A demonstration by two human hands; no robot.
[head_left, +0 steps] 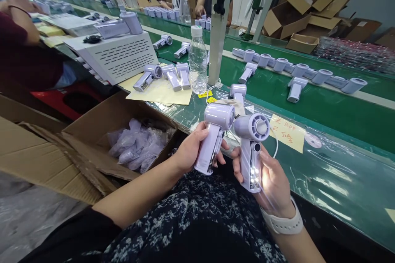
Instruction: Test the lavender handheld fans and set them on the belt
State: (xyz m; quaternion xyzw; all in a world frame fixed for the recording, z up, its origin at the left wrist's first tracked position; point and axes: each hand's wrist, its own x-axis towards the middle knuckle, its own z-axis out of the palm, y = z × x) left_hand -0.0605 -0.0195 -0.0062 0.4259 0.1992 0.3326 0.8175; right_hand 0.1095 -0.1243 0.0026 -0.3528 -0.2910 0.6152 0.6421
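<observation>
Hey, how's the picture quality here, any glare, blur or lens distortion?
Head view: harsh glare low on the vaned fan in the right hand; streaky reflections on the green tabletop; the other fan, in the left hand, fairly crisp; softer detail at upper left, where a co-worker's arm seems stretched.

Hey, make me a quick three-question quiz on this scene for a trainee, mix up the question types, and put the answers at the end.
1. True or false: the left hand and the right hand each hold a fan.
2. Multiple choice: what colour is the cap on the near bottle?
A) red
B) blue
C) white
3. Fill the gap: bright light shows on the fan in the ____ hand.

Key: 1. True. 2. C. 3. Right.
</observation>
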